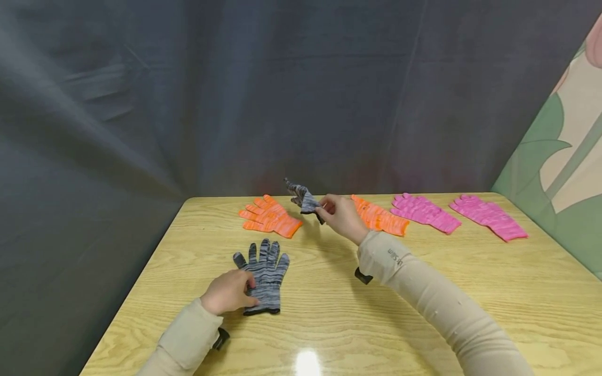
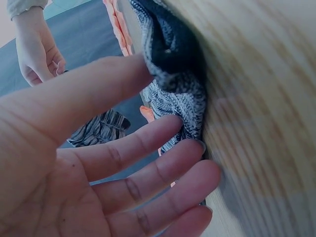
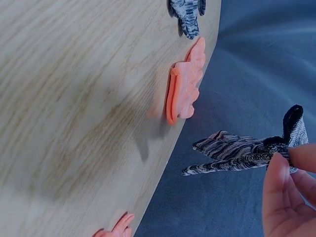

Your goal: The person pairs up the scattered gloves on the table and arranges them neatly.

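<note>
My right hand [image 1: 345,216] pinches a grey-and-black striped knit glove [image 3: 237,153] near its cuff between thumb and fingers. That glove hangs above the far part of the table, its fingers pointing away to the left. A matching grey glove [image 1: 269,282] lies flat nearer to me, fingers spread away from me. Over its left side rests my left hand [image 1: 229,291], thumb low by the cuff and index finger higher up. In the left wrist view the thumb touches the dark cuff [image 2: 177,54], while the other fingers [image 2: 148,192] stretch loosely along the glove's edge.
Along the back of the wooden table [image 1: 320,324] lie an orange glove [image 1: 270,216] on the left, another orange glove [image 1: 383,218] partly behind my right hand, and two pink gloves [image 1: 425,213] to the right. A dark curtain [image 1: 301,94] hangs behind the table's far edge.
</note>
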Tool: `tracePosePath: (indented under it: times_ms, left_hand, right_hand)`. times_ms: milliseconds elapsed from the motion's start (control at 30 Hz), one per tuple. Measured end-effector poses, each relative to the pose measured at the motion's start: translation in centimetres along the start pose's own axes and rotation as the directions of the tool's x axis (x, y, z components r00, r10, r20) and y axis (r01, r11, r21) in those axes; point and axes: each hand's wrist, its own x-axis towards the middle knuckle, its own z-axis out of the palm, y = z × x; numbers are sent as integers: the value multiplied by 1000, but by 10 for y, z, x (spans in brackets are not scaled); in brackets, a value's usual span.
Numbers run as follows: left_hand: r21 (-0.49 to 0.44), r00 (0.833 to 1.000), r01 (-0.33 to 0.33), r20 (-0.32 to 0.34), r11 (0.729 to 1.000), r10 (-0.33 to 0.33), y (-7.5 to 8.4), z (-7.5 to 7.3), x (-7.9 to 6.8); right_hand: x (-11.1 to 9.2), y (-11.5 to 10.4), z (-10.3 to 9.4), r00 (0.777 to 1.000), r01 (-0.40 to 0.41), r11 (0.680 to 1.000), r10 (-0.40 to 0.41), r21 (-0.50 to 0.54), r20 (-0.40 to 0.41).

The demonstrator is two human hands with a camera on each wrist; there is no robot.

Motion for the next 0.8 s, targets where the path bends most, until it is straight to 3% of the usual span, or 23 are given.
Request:
tracePosePath:
  times_ms: [800]
  left_hand:
    - [8,1000,-9,-7,1000,9,-2,2,1]
  right_hand:
    - [-5,-5,1,998,52,999,-52,-6,-26]
